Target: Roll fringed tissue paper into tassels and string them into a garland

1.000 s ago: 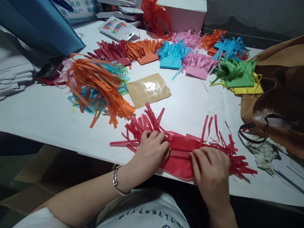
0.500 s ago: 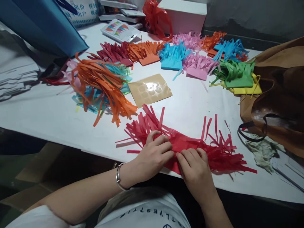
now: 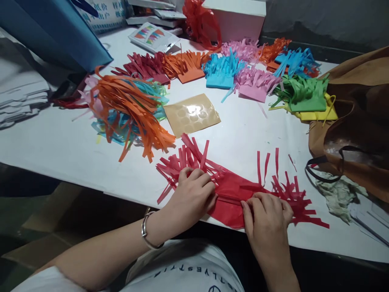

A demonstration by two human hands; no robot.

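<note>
One white counter [image 3: 60, 140] is spread across most of the view, its near edge slanted down to the right. It is backed at the upper right by a grey wall [image 3: 328, 20], darker toward its foot; beneath it, at the left, brown board [image 3: 39, 249] is half lost in shadow. The upper left is taken up by a blue bag [image 3: 57, 32], the right side by a brown bag [image 3: 358, 121]. At the near edge, red paper [image 3: 234, 182] is laid out, fringed at both ends, with a narrow fold [image 3: 229, 200] along its middle. By the far edge a white box [image 3: 240, 24] is stood next to a red bag [image 3: 200, 26]. Orange strips [image 3: 130, 105] are heaped at the left, and fringed bundles [image 3: 221, 77] of several colours are ranged in a loose arc. The fold's right end is pinched by the right hand [image 3: 269, 215], thumb against fingers; its left end is covered by the left hand [image 3: 193, 190], curled closed on the paper, fingertips partly hidden. A tan sheet [image 3: 193, 115] with round marks is set flat beside the strips. A silvery bracelet [image 3: 144, 231] is worn at the left wrist [image 3: 158, 225].
</note>
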